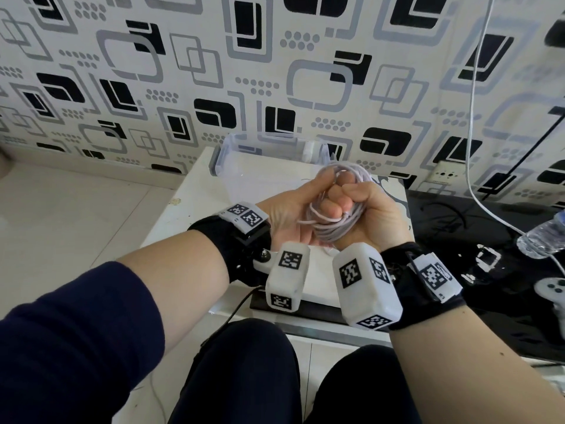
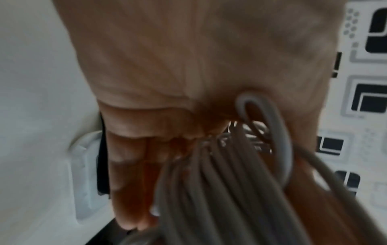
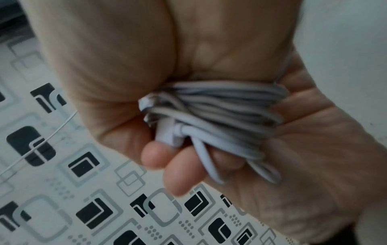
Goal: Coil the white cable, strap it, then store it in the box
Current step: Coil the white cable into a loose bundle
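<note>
The white cable [image 1: 334,223] is wound into a tight coil and held between both hands above the white table [image 1: 183,209]. My right hand [image 1: 370,209] is a fist around the bundle [image 3: 220,106], fingertips beside a white connector [image 3: 167,132]. My left hand [image 1: 290,209] cradles the coil from the left, palm up. Its thumb reaches onto the upper loops, and the strands [image 2: 220,182] run across its palm. A clear plastic box [image 1: 226,160] stands open just behind the hands. No strap shows.
A black glass surface [image 1: 489,240] lies to the right with a water bottle [image 1: 544,237] and a game controller [image 1: 550,289] on it. Another thin white cord [image 1: 477,117] hangs down the patterned wall near a socket [image 1: 446,175]. My knees are below the table edge.
</note>
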